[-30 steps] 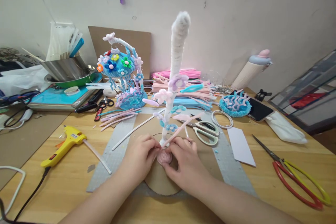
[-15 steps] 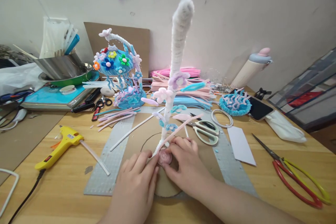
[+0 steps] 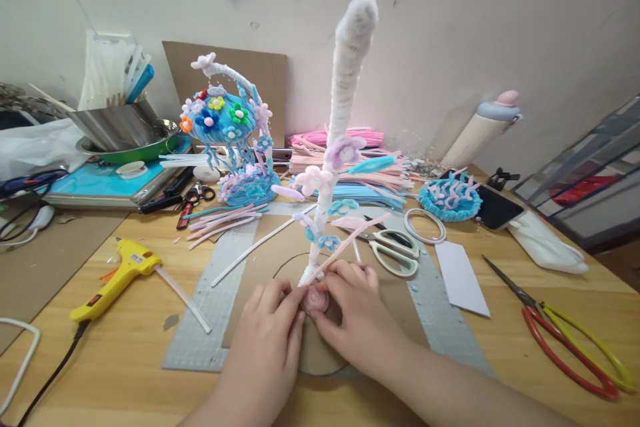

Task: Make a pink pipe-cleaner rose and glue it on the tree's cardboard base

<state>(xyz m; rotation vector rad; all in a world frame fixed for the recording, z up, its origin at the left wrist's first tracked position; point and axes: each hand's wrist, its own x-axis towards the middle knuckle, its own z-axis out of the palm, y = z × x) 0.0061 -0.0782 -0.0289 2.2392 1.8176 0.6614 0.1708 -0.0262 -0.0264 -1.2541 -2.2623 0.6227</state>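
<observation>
Between my hands is a small coil of pink pipe cleaner (image 3: 317,299), its straight free end slanting up to the right. My left hand (image 3: 270,333) pinches the coil's left side with thumb and forefinger. From the right, my right hand (image 3: 357,313) has its fingers closed round the coil's other side. Just behind rises a tall white wrapped stem (image 3: 345,80) with pink, purple and blue fuzzy flowers on it. The stem's foot, partly hidden by my fingers, stands over brown cardboard (image 3: 400,320) with a drawn curve.
A yellow glue gun (image 3: 117,277) lies at left. White-handled scissors (image 3: 395,253) and red-and-yellow-handled scissors (image 3: 565,340) lie at right. Behind are a decorated blue lamp-like piece (image 3: 220,117), pipe cleaner bundles (image 3: 375,173), a blue fuzzy disc (image 3: 450,199) and a bottle (image 3: 483,127).
The white stem's top leans slightly further right in view. Both hands stay at the pink coil, with only slight finger movement; the whole view has shifted a little.
</observation>
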